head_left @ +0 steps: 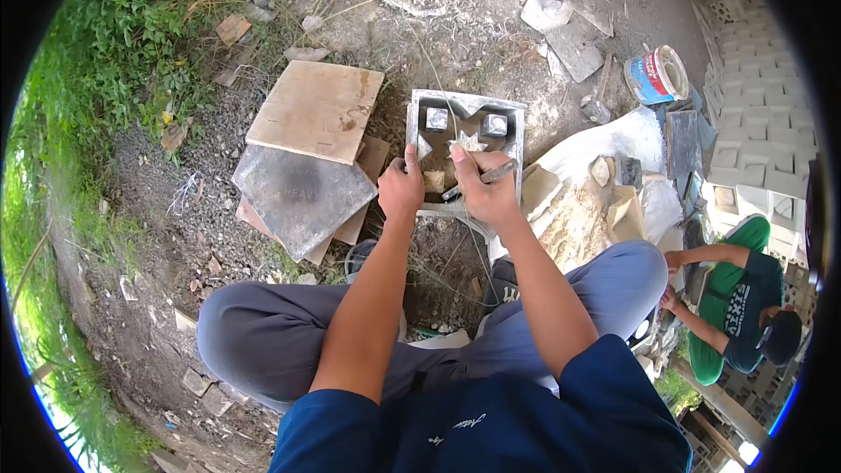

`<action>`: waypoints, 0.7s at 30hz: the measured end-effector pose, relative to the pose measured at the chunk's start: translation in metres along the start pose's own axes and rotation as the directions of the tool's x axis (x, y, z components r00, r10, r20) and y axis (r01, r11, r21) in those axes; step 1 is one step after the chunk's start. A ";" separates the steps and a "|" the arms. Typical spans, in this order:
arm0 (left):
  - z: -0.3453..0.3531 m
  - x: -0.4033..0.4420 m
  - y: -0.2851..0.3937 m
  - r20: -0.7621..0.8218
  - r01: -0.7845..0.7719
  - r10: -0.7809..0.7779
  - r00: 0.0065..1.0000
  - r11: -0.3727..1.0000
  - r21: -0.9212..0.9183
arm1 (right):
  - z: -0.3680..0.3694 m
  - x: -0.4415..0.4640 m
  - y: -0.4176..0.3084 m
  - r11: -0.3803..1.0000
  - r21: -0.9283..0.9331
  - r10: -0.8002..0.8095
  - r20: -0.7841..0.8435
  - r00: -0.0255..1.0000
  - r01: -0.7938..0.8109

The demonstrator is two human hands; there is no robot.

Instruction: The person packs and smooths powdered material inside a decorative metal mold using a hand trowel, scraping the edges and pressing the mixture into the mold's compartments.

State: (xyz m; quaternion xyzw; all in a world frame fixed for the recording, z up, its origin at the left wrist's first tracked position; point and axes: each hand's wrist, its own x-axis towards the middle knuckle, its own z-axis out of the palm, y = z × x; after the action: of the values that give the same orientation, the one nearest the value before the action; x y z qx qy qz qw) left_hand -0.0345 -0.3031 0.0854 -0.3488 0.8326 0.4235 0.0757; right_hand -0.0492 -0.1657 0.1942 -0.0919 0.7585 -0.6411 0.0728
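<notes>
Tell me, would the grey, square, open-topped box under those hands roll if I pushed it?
The grey, square, open-topped box probably wouldn't roll: it has corners. It may feel heavy, since its walls look sturdy. Those crisp edges suggest it's stiff.

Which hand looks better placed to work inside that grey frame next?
Probably the right hand: it holds a narrow tool over the inside of the grey frame, while the left hand is at the frame's left edge.
</notes>
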 end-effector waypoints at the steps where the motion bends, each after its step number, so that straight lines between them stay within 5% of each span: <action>1: -0.001 0.002 0.001 -0.007 0.006 -0.006 1.000 1.000 0.003 | -0.002 0.001 -0.009 1.000 0.018 0.013 -0.009 1.000 -0.013; 2: -0.001 0.003 -0.001 -0.005 -0.014 0.014 1.000 1.000 -0.012 | -0.008 0.000 -0.018 1.000 0.018 0.012 0.000 1.000 -0.012; 4: -0.004 0.003 0.000 0.011 0.014 -0.015 1.000 1.000 0.011 | -0.024 -0.005 -0.049 0.904 0.375 -0.220 -0.006 0.976 0.206; 7: -0.002 0.005 -0.001 0.033 0.008 -0.009 0.999 1.000 0.023 | -0.043 -0.002 -0.077 0.896 0.391 -0.219 -0.022 0.975 0.210; 9: -0.001 0.005 -0.003 0.022 0.001 -0.001 1.000 1.000 0.022 | -0.055 -0.001 -0.076 0.786 0.561 -0.334 0.031 0.942 0.260; 16: -0.003 0.004 -0.001 0.031 0.023 -0.024 0.999 0.999 0.035 | -0.051 -0.005 -0.071 0.772 0.613 -0.217 0.007 0.976 0.168; 21: -0.003 0.003 0.000 0.035 0.028 -0.029 0.999 0.999 0.018 | -0.036 -0.011 -0.067 0.880 0.443 -0.215 0.054 0.975 0.170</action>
State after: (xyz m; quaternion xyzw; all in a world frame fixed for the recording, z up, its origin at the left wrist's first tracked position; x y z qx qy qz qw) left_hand -0.0364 -0.3073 0.0864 -0.3523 0.8299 0.4210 0.0995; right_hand -0.0440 -0.1392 0.2662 -0.1808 0.5783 -0.7928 0.0657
